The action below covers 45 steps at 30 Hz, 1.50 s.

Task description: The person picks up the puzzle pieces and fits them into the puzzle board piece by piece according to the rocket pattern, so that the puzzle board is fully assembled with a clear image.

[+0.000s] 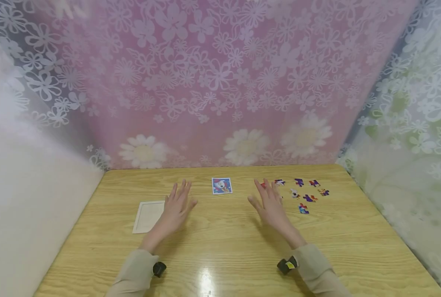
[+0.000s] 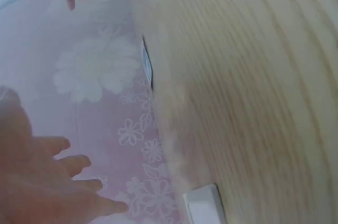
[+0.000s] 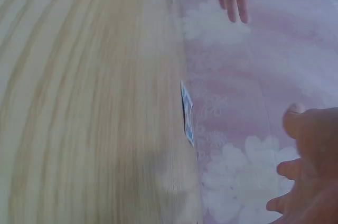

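Observation:
My left hand [image 1: 174, 210] is held above the table with its fingers spread, holding nothing; it covers the right part of a white square frame tray [image 1: 146, 216]. On the other side, my right hand [image 1: 272, 208] hovers with extended fingers, also holding nothing. Beyond and beside it lie several loose jigsaw puzzle pieces [image 1: 310, 198], and its fingers partly hide a red one [image 1: 263, 185]. Between the hands, farther back, a small square picture card [image 1: 221, 186] lies flat with a cartoon figure on it. In the left wrist view the tray [image 2: 205, 205] shows at the bottom.
The wooden table [image 1: 213, 235] ends at a pink flowered curtain [image 1: 220, 82] at the back. A pale wall covering [image 1: 31, 173] stands on the left, and a flowered one [image 1: 417, 156] on the right. Both wrists carry small black devices [image 1: 159, 269].

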Each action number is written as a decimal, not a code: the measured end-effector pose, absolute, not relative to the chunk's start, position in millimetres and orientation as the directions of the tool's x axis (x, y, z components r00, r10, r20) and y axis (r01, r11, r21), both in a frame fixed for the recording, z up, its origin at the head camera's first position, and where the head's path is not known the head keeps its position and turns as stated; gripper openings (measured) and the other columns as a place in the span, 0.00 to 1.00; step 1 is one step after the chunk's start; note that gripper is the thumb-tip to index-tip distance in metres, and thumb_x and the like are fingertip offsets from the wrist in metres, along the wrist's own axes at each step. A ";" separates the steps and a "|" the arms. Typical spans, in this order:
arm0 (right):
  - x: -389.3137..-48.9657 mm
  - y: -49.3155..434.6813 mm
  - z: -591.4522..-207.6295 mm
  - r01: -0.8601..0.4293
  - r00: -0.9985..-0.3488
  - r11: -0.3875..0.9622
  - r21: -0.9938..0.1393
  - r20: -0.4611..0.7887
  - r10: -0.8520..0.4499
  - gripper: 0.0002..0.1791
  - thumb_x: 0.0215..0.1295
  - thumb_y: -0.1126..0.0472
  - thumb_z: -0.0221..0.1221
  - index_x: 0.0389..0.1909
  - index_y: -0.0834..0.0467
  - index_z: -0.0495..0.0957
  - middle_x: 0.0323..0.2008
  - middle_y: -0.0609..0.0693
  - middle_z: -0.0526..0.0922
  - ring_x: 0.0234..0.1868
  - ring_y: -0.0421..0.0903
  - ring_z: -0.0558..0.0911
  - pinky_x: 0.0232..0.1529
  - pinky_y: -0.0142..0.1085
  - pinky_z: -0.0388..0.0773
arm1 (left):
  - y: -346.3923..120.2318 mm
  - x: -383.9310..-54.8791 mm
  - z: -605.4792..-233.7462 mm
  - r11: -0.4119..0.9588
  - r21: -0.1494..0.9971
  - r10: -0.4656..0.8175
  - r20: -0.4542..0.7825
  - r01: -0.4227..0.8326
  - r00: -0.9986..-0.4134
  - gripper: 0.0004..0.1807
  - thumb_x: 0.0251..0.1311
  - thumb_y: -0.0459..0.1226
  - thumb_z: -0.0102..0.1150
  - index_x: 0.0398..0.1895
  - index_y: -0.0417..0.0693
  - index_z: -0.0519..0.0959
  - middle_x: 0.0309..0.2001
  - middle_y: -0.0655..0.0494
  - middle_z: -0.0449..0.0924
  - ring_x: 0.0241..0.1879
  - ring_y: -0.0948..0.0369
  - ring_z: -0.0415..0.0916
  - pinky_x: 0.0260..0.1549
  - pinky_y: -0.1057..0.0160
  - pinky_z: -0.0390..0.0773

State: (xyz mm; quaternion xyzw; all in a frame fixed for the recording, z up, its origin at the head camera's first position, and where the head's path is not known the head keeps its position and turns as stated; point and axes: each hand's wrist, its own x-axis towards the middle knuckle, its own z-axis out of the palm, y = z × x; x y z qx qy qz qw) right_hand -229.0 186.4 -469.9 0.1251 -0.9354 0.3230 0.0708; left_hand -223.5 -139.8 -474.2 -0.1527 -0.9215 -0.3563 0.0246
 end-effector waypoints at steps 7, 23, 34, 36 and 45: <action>-237.7 167.3 -463.8 -0.256 -0.961 0.434 -0.864 0.177 -0.214 0.33 0.82 0.49 0.46 0.81 0.55 0.53 0.79 0.60 0.53 0.77 0.64 0.56 0.72 0.64 0.57 | -166.0 -217.0 -458.7 0.368 0.886 0.141 0.247 0.283 -0.959 0.30 0.84 0.47 0.27 0.81 0.44 0.52 0.79 0.41 0.53 0.75 0.39 0.55 0.71 0.35 0.56; -244.4 100.9 -489.6 0.026 -0.921 -0.030 -0.999 -0.012 -0.390 0.30 0.85 0.53 0.38 0.76 0.71 0.56 0.73 0.68 0.63 0.71 0.65 0.68 0.65 0.56 0.71 | -261.4 -204.0 -473.8 0.331 0.943 -0.186 0.034 -0.030 -0.982 0.40 0.81 0.55 0.18 0.73 0.33 0.65 0.69 0.38 0.70 0.68 0.44 0.69 0.54 0.72 0.78; -241.1 59.4 -503.4 0.144 -0.870 -0.068 -0.987 -0.094 -0.485 0.29 0.85 0.55 0.40 0.75 0.71 0.57 0.71 0.67 0.67 0.68 0.63 0.73 0.62 0.48 0.77 | -286.9 -191.1 -479.5 0.360 0.913 -0.131 -0.154 -0.192 -0.979 0.45 0.79 0.58 0.20 0.69 0.23 0.65 0.65 0.30 0.71 0.51 0.65 0.83 0.47 0.70 0.82; -239.4 54.1 -505.4 0.163 -0.860 -0.069 -0.984 -0.107 -0.500 0.30 0.85 0.54 0.40 0.75 0.72 0.57 0.70 0.67 0.68 0.67 0.63 0.74 0.62 0.47 0.77 | -286.5 -190.6 -480.4 0.357 0.911 -0.125 -0.173 -0.207 -0.977 0.44 0.80 0.57 0.21 0.69 0.23 0.65 0.65 0.31 0.72 0.48 0.69 0.83 0.46 0.70 0.83; -230.9 35.8 -507.2 0.215 -0.845 -0.113 -0.970 -0.126 -0.520 0.29 0.84 0.55 0.41 0.74 0.73 0.59 0.69 0.68 0.69 0.66 0.63 0.75 0.60 0.46 0.79 | -280.3 -190.0 -483.7 0.333 0.919 -0.120 -0.179 -0.210 -0.976 0.44 0.80 0.57 0.22 0.68 0.22 0.66 0.63 0.29 0.73 0.51 0.60 0.85 0.48 0.68 0.83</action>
